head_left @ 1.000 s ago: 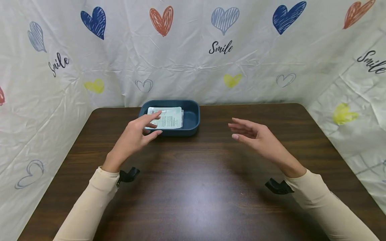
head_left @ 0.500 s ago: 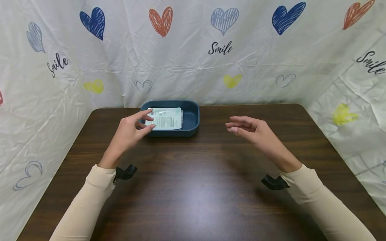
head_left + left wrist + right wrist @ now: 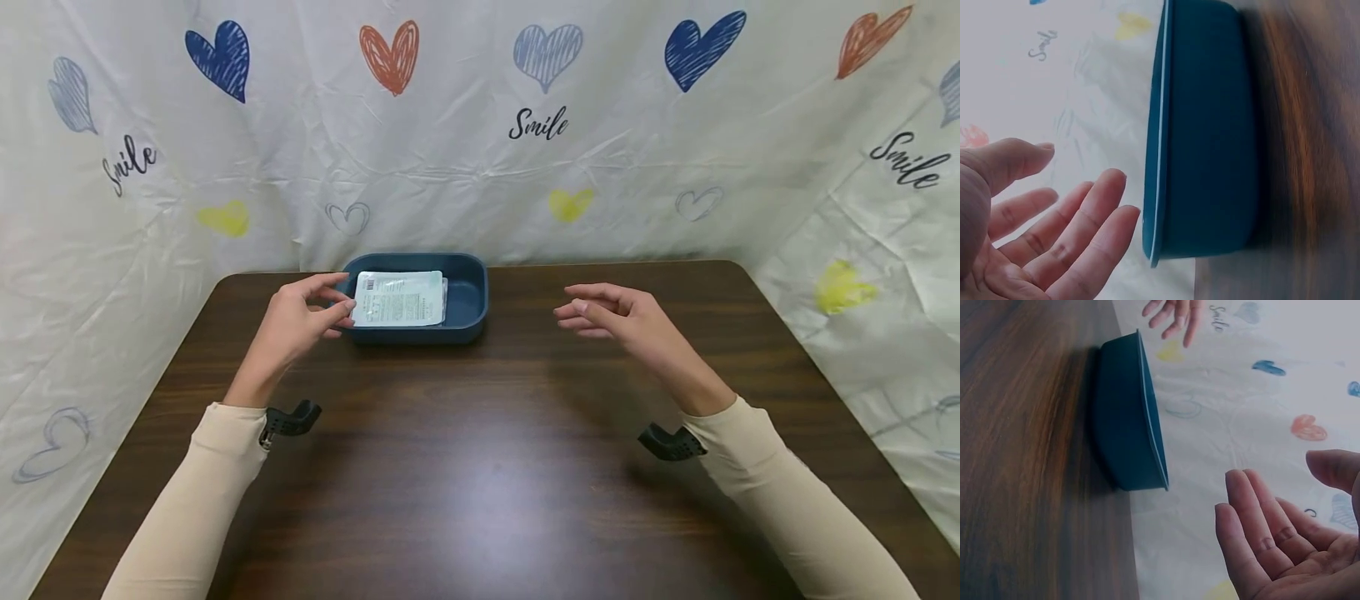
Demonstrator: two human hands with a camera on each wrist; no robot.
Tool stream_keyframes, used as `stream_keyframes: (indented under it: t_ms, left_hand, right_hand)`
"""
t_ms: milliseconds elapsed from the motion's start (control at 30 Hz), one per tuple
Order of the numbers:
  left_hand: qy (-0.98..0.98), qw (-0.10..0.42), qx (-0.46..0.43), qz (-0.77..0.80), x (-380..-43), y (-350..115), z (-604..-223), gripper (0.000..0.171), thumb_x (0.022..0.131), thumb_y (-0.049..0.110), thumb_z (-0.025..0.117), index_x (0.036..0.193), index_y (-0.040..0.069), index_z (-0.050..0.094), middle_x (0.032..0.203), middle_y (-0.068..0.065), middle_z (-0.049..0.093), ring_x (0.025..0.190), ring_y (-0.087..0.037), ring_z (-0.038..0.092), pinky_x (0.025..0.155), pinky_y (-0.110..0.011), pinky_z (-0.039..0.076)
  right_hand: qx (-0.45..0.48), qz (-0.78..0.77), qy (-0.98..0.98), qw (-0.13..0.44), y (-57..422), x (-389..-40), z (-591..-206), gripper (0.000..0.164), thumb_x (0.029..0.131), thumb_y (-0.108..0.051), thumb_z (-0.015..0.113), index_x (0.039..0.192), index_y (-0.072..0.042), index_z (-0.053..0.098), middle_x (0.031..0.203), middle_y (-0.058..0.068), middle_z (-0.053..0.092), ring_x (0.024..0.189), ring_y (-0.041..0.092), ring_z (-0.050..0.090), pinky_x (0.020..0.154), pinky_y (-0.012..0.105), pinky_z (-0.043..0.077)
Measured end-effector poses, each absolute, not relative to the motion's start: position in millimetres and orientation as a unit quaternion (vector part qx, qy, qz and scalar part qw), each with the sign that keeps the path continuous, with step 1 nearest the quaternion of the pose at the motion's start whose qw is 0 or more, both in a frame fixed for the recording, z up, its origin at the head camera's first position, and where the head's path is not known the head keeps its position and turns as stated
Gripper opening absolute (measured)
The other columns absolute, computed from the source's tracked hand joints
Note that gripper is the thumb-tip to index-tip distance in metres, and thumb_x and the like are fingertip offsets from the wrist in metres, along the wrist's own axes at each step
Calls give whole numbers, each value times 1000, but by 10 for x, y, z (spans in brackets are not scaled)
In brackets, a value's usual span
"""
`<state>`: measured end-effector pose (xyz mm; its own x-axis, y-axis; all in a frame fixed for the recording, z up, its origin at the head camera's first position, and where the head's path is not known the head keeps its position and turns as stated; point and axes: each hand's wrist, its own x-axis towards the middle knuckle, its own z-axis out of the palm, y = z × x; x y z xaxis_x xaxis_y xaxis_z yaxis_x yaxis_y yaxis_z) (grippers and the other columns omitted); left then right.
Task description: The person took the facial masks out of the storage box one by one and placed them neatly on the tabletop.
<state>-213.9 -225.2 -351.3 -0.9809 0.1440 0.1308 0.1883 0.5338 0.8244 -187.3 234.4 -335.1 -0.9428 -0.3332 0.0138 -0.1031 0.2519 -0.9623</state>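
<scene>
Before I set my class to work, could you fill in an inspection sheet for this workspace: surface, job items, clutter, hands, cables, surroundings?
Surface: dark wood-grain table, with a bright reflection near the middle.
Job items: blue rectangular bin near the table's far edge; a printed pale pouch lies inside toward its left end, another edge showing beneath.
Clutter: nothing seen.
Hands: left hand beside the bin's left end, fingers spread, holding nothing; right hand raised to the bin's right, also holding nothing.
Cables: nothing seen.
Surroundings: wrinkled white backdrop printed with hearts and "Smile".
</scene>
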Motion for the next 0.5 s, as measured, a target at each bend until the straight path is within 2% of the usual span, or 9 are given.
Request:
stream_keyframes:
  t_ms: [133, 367, 500]
  left_hand:
    - [-881, 25, -85, -465, -2162, -2328, -3501, 53, 97, 23, 71, 145, 8, 55, 112, -22, 70, 76, -12, 75, 66, -30, 61]
    - [-891, 35, -38, -452, -2242, -2412, -3565, 50, 97, 27, 69, 142, 7, 58, 107, -22, 68, 76, -20, 76, 67, -33, 62]
    - [-892, 28, -15, -452, -2285, -2456, -3606, 51, 98, 30, 69, 142, 7, 57, 110, -21, 67, 81, -22, 76, 68, -33, 62]
  right_hand:
    - [-138, -602, 780, 99, 2313, -1907, -3353, 45, 101, -38, 63, 138, -14, 59, 125, 14, 70, 115, 24, 69, 97, 34, 55]
    - [-137, -610, 774, 101, 2298, -1954, -3342, 46, 102, -36, 62, 139, -9, 59, 124, 16, 71, 113, 26, 70, 96, 35, 56]
    - [-139, -615, 769, 105, 2312, -1975, -3332, 47, 102, -36, 62, 139, -8, 58, 124, 17, 70, 114, 27, 69, 97, 36, 55]
